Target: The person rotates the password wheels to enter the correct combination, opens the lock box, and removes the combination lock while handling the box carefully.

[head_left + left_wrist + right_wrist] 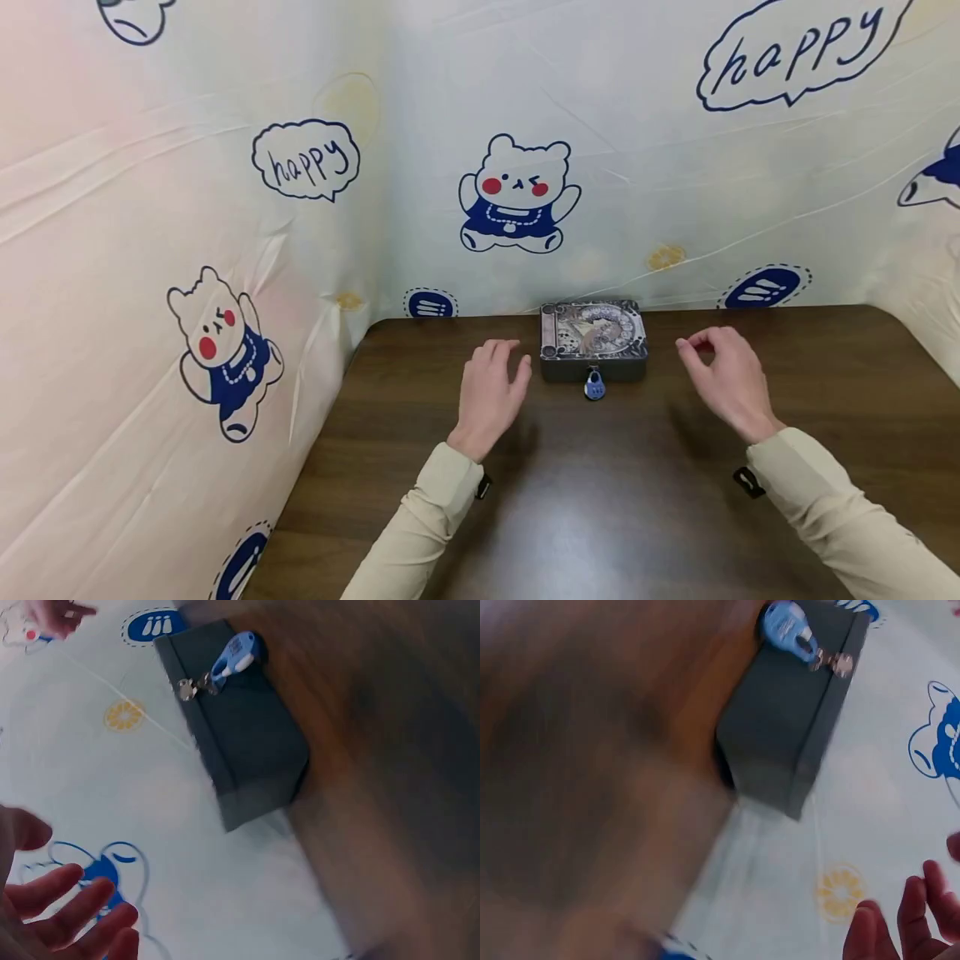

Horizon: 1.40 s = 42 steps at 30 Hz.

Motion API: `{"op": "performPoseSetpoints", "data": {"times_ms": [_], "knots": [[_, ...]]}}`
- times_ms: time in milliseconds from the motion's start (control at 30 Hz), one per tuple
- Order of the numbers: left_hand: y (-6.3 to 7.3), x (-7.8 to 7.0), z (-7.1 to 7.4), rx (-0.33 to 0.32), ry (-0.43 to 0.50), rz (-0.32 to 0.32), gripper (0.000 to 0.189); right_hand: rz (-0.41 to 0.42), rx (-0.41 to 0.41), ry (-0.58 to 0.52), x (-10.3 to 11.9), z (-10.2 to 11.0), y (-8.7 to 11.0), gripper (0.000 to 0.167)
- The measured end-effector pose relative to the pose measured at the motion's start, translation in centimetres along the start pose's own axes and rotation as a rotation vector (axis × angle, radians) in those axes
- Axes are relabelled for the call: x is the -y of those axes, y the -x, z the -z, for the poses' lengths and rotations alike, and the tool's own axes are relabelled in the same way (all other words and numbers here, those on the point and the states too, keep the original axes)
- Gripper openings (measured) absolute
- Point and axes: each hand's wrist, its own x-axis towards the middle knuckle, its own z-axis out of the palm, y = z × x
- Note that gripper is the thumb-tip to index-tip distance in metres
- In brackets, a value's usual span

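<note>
A dark metal box (592, 371) with an ornate printed lid (596, 329) sits at the back of the table. From the clasp on its front hangs a small blue padlock (594, 385), also plain in the left wrist view, where the padlock (238, 652) lies against the box (247, 727). My left hand (491, 396) hovers just left of the box, fingers loosely bent and apart from it. On the other side, my right hand (726, 375) is held in the air, its thumb and fingers relaxed with nothing between them. Neither hand touches the box (780, 720).
The brown wooden table (600, 500) reaches back to a pale cloth curtain (420, 208) printed with bears and the word "happy". The curtain also hangs along the left and right sides. A dark strap piece (748, 482) shows at the right cuff.
</note>
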Motion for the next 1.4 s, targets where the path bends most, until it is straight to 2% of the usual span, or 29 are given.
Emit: {"op": "performPoseSetpoints", "data": {"times_ms": [100, 200, 267, 400, 467, 533, 633, 733, 867, 1100, 1400], "knots": [[0.0, 0.3, -0.8, -0.017, 0.152, 0.101, 0.024, -0.08, -0.024, -0.065, -0.5, -1.2, 0.3, 0.037], [0.1, 0.7, -2.1, 0.008, 0.33, 0.195, 0.019, -0.158, 0.004, -0.121, -1.1, -2.3, 0.5, 0.035], [0.2, 1.0, -3.3, 0.061, 0.44, 0.255, 0.017, -0.206, 0.065, -0.171, -1.4, -2.9, 0.7, 0.034], [0.7, 1.4, -5.9, 0.217, 0.644, 0.397, 0.018, -0.284, 0.248, -0.347, -1.5, -4.4, 1.0, 0.034], [1.0, 1.4, -7.2, 0.257, 0.681, 0.464, 0.02, -0.317, 0.334, -0.424, -1.3, -5.1, 1.0, 0.035], [1.1, 1.1, -8.2, 0.257, 0.697, 0.514, 0.021, -0.329, 0.394, -0.458, -1.0, -5.9, 1.0, 0.037], [1.0, 0.6, -9.5, 0.243, 0.731, 0.563, 0.021, -0.335, 0.441, -0.479, -0.4, -6.9, 0.9, 0.038], [0.9, -0.2, -10.5, 0.254, 0.842, 0.612, 0.022, -0.326, 0.466, -0.496, 0.3, -7.8, 0.8, 0.039], [0.8, -1.0, -11.5, 0.263, 0.929, 0.645, 0.021, -0.315, 0.471, -0.512, 0.9, -8.9, 0.7, 0.039], [0.8, -1.4, -12.9, 0.188, 1.028, 0.695, 0.015, -0.324, 0.455, -0.526, 0.9, -10.0, 0.7, 0.039], [0.7, -2.4, -13.6, 0.225, 0.969, 0.642, 0.016, -0.325, 0.451, -0.534, 0.7, -11.3, 0.9, 0.036]]}}
